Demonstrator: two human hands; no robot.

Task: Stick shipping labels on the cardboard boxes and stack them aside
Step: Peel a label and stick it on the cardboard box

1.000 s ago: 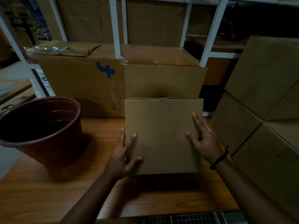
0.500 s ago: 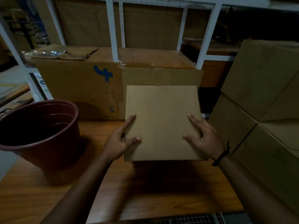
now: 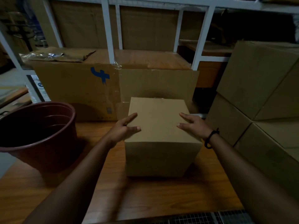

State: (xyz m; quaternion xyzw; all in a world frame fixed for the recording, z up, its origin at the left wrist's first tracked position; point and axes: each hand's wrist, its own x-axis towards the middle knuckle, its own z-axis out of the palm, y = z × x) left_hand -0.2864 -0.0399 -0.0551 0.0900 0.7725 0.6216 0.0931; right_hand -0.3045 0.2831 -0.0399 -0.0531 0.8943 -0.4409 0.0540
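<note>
A plain brown cardboard box stands on the wooden table, its top and near side facing me. My left hand lies against the box's upper left edge, fingers straight, thumb resting on the top. My right hand lies on the upper right edge with fingers straight, a black band on its wrist. No shipping label shows on the box's visible faces.
A dark red plastic bucket stands at the left on the table. A large flattened carton with a blue mark leans behind. Stacked cardboard boxes fill the right side. A white shelf frame rises at the back.
The box has been tipped from showing one broad face to standing with its top and near side visible. Both hands have shifted up to its top edges.
</note>
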